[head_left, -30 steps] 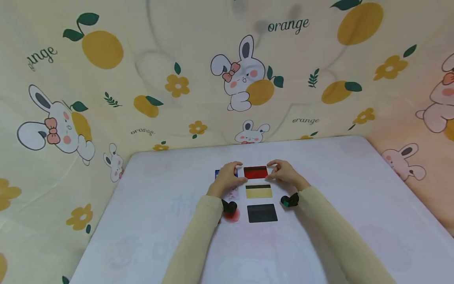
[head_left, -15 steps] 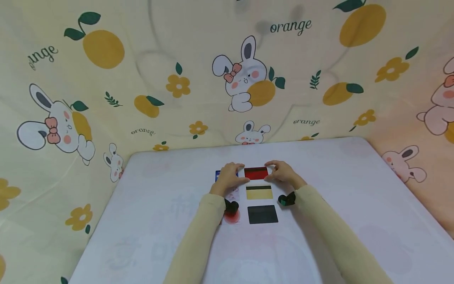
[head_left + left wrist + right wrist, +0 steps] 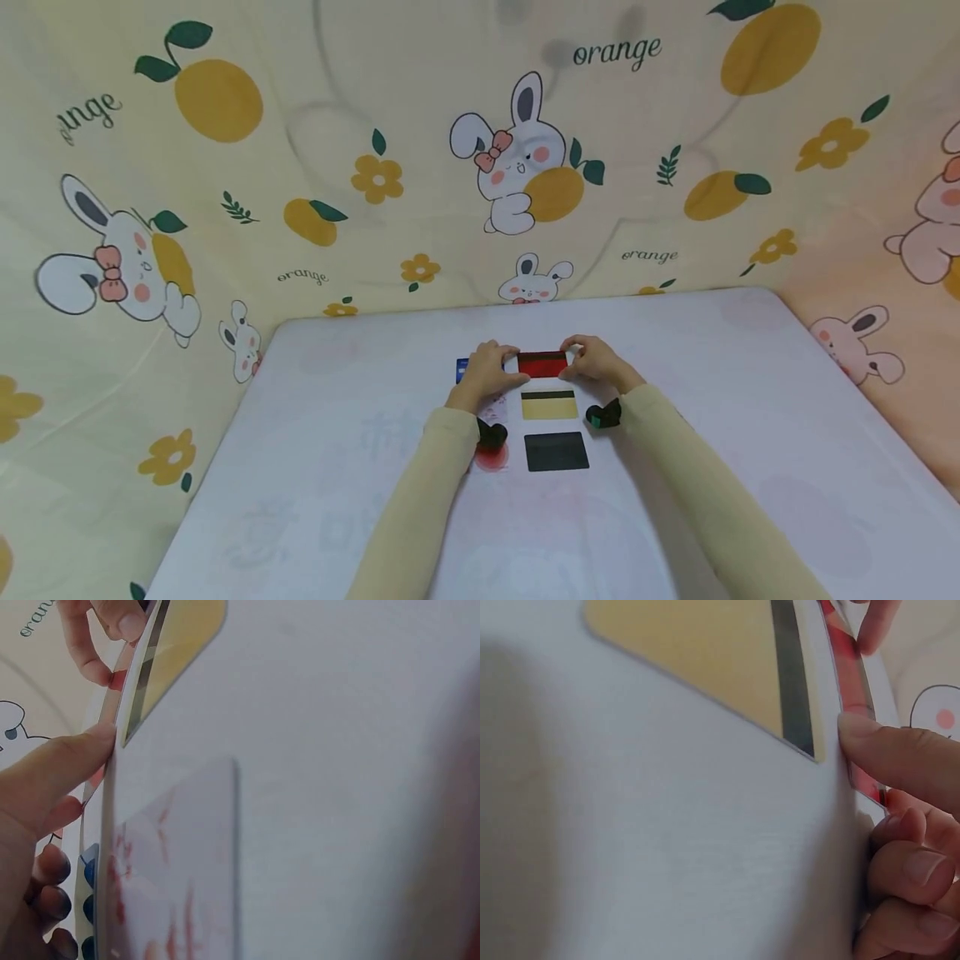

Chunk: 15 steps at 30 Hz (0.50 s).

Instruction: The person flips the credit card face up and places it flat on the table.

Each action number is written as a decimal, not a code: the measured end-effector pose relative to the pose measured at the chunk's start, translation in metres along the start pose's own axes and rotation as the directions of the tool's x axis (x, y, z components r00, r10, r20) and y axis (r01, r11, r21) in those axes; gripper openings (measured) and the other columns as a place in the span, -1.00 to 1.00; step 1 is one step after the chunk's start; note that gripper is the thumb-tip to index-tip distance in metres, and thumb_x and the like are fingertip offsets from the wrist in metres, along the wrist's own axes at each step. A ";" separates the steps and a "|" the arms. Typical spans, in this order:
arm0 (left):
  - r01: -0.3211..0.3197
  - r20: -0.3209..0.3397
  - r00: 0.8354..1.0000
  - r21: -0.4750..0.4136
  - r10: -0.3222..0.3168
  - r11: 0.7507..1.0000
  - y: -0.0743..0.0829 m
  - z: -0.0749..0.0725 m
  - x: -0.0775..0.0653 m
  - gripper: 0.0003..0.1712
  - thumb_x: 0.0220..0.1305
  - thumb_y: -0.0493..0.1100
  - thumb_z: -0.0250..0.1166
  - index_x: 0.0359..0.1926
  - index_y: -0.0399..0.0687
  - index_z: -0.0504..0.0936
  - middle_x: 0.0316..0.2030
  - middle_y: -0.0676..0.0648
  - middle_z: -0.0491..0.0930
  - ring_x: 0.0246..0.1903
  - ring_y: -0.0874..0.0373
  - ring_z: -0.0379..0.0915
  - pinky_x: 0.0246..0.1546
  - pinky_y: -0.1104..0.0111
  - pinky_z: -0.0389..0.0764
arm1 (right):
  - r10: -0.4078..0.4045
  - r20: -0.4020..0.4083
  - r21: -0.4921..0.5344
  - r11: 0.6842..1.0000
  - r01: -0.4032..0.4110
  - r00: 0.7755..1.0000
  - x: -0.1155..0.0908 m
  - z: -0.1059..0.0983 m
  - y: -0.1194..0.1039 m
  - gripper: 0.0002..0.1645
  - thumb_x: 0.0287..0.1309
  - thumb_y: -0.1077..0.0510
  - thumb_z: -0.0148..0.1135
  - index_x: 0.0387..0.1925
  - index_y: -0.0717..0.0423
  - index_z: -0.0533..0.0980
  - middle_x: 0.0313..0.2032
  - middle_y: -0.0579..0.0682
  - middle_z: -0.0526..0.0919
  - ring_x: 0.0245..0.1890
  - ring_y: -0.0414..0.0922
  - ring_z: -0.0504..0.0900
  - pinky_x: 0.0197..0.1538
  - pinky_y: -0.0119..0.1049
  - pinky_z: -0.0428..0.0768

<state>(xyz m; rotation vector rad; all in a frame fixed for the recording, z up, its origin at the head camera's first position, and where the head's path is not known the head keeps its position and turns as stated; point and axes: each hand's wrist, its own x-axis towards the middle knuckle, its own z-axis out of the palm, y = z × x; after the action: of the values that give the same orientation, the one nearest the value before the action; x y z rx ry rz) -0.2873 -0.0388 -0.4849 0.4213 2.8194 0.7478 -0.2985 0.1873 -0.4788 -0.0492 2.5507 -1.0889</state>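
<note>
A red card (image 3: pixel 542 365) with a dark stripe lies flat at the far end of a column of cards. My left hand (image 3: pixel 483 375) holds its left end, thumb on the near edge and index finger at the far edge. At the right end my right hand (image 3: pixel 597 363) pinches it in the same way. Just nearer lies a yellow card (image 3: pixel 550 408) with a black stripe, apart from both hands. A black card (image 3: pixel 557 452) is nearest in that column. Under the left hand, a blue card (image 3: pixel 461 368) is partly hidden.
A pale card with reddish markings (image 3: pixel 180 885) and a card with a red circle (image 3: pixel 491 458) lie in the left column, partly covered by the left arm. The white table (image 3: pixel 337 433) meets a patterned cloth (image 3: pixel 412 100) behind it.
My right hand has shifted slightly left, closer in on the red card's end. The left hand has edged a little right. The cards keep their layout.
</note>
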 end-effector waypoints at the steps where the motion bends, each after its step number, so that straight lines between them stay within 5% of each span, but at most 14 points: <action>1: -0.002 0.002 1.000 0.004 0.002 1.000 0.000 0.001 0.000 -0.32 0.13 0.19 0.35 0.26 0.15 0.49 -0.04 -0.09 0.50 0.01 0.07 0.32 0.13 0.15 0.45 | 0.011 0.006 0.014 1.000 -0.011 1.000 0.000 0.000 0.000 -0.37 -0.01 0.20 0.42 0.13 0.13 0.40 -0.52 -0.06 0.30 -0.48 -0.16 0.33 -0.38 -0.39 0.32; 7: -0.001 -0.008 1.000 -0.033 0.000 0.999 0.001 0.003 0.000 -0.32 0.13 0.16 0.37 0.26 0.12 0.48 -0.08 -0.06 0.47 0.00 0.09 0.28 0.09 0.18 0.44 | 0.011 0.027 0.064 0.998 -0.013 1.000 0.000 0.000 0.002 -0.37 -0.02 0.24 0.42 0.10 0.11 0.35 -0.52 -0.07 0.30 -0.51 -0.18 0.32 -0.41 -0.39 0.32; 15: -0.003 -0.010 1.000 -0.249 0.001 0.968 0.006 0.003 0.001 -0.35 0.10 -0.07 0.43 0.20 -0.11 0.45 -0.13 -0.03 0.50 -0.06 0.14 0.34 0.11 0.27 0.46 | -0.012 0.022 0.119 0.993 0.009 1.000 0.001 0.000 0.005 -0.36 -0.02 0.26 0.43 0.09 0.09 0.33 -0.60 -0.12 0.34 -0.58 -0.22 0.31 -0.47 -0.40 0.31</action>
<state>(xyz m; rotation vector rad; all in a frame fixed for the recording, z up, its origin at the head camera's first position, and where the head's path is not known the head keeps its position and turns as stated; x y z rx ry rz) -0.2858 -0.0327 -0.4843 0.3781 2.6852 1.0909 -0.2983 0.1907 -0.4829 -0.0435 2.4635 -1.2347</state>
